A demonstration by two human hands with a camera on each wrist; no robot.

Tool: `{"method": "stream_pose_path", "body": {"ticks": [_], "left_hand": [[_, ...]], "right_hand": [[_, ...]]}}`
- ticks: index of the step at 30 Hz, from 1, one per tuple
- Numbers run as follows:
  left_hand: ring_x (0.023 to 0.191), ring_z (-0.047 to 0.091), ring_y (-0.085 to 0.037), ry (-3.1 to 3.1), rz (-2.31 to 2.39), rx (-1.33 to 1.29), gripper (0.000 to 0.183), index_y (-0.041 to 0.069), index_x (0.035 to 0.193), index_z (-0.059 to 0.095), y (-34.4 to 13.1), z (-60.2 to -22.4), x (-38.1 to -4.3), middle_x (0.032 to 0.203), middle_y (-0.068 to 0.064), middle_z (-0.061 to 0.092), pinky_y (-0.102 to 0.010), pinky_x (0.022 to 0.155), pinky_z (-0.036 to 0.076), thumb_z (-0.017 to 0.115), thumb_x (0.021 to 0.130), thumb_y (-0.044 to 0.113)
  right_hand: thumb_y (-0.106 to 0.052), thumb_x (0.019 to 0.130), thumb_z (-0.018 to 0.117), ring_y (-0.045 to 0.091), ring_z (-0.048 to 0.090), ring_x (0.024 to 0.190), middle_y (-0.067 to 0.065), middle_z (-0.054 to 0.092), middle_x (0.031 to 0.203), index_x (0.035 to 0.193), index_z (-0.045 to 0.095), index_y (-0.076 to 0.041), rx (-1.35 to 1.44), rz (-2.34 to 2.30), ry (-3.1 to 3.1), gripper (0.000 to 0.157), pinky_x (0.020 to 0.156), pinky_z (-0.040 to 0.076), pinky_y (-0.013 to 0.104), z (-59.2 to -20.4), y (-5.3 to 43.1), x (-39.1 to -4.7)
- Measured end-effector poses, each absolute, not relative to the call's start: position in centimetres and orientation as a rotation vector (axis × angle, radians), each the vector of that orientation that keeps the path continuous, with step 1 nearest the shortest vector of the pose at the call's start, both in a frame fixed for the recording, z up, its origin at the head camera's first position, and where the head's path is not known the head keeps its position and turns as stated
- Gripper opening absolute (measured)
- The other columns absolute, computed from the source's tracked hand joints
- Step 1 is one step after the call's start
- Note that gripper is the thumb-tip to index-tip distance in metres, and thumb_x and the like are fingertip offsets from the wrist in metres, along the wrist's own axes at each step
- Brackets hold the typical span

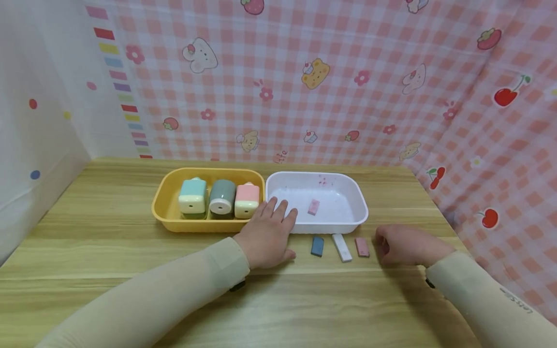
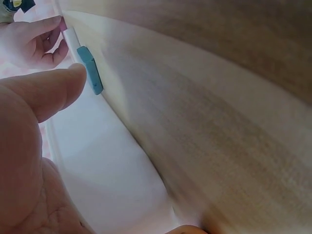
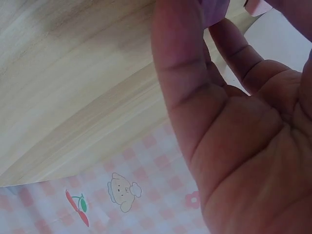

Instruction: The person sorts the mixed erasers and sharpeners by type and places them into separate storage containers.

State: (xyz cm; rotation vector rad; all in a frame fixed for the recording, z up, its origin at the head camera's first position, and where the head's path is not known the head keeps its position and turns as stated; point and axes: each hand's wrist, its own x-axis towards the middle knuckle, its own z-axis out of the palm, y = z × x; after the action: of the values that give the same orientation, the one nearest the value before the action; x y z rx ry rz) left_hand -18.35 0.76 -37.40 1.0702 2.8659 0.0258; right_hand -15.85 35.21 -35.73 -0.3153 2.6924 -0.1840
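My left hand [image 1: 266,237] lies with fingers spread over the left front edge of the white tray [image 1: 360,225], close to the yellow tray [image 1: 162,220]. In the right wrist view, my right hand [image 3: 248,136] pinches a small purple eraser [image 3: 215,10] between its fingertips; the head view hides that eraser. Left of the right hand, a pink eraser [image 1: 362,247], a white eraser [image 1: 342,248] and a blue eraser [image 1: 317,246] form a row on the table before the white tray. Inside that tray rests another pink eraser [image 1: 314,207].
Three pencil sharpeners stand in the yellow tray: a teal one [image 1: 193,195], a grey one [image 1: 223,195] and a pink one [image 1: 247,199]. Both trays sit side by side on the wooden table [image 1: 304,309]. A pink checked cloth [image 1: 278,116] hangs behind and at the right.
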Motion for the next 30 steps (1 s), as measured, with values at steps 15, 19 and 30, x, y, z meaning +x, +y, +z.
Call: {"method": "stream_pose_path", "body": {"ticks": [15,19,30], "left_hand": [[0.161,0.019,-0.046,2.862,0.036,1.059,0.095,0.008,0.166,0.028,0.8,-37.3,-18.3,0.172,-0.023,0.025,-0.058,0.132,0.017,0.067,0.097,0.059],[0.161,0.019,-0.046,2.867,0.034,1.056,0.095,0.008,0.166,0.028,0.8,-37.3,-18.3,0.172,-0.023,0.025,-0.058,0.132,0.016,0.067,0.097,0.059],[0.161,0.020,-0.046,2.867,0.013,1.064,0.095,0.008,0.166,0.028,0.8,-37.4,-18.3,0.172,-0.022,0.026,-0.058,0.132,0.017,0.066,0.097,0.060]], "right_hand": [[0.000,0.080,0.075,0.015,0.052,0.070,-0.001,0.057,0.076,0.093,0.061,-0.011,-0.404,-0.121,2.733,0.022,0.063,0.045,0.030,-35.6,35.2,-16.1],[0.001,0.080,0.074,0.015,0.052,0.071,-0.001,0.057,0.077,0.094,0.061,-0.010,-0.418,-0.131,2.758,0.022,0.064,0.046,0.031,-35.2,35.3,-16.2],[0.000,0.088,0.069,0.019,0.052,0.071,0.003,0.059,0.078,0.097,0.064,-0.005,-0.427,-0.082,2.893,0.011,0.066,0.049,0.035,-33.9,35.0,-16.9]]}}
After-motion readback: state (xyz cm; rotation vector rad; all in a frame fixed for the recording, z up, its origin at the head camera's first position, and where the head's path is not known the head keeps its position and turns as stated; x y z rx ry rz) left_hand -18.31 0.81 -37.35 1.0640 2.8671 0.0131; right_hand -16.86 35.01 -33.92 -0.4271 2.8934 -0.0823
